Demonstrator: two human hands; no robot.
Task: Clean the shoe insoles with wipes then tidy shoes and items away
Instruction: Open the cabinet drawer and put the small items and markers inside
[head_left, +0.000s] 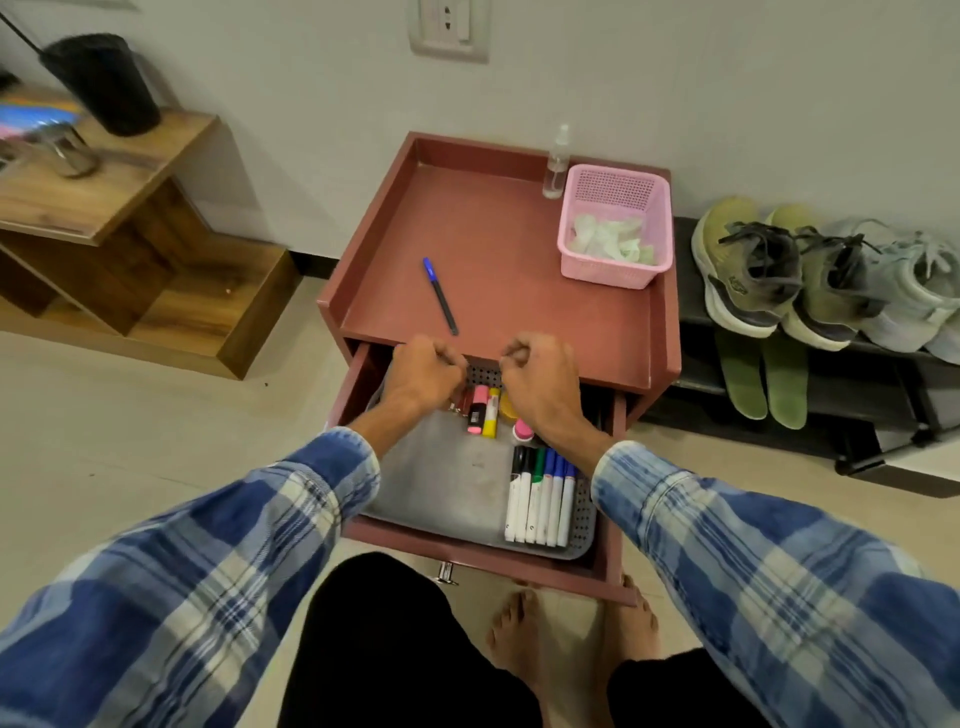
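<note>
Left hand, right hand curled over open drawer; grip on anything unclear. Beyond fingers: pen, basket out. Rightward: insoles outside shoes.

Open tabletop between pen and basket

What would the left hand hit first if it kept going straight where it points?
Probably the front edge of the cabinet top, just past the knuckles of the left hand; if the hand clears it, the blue pen comes next. Depth is unclear.
</note>
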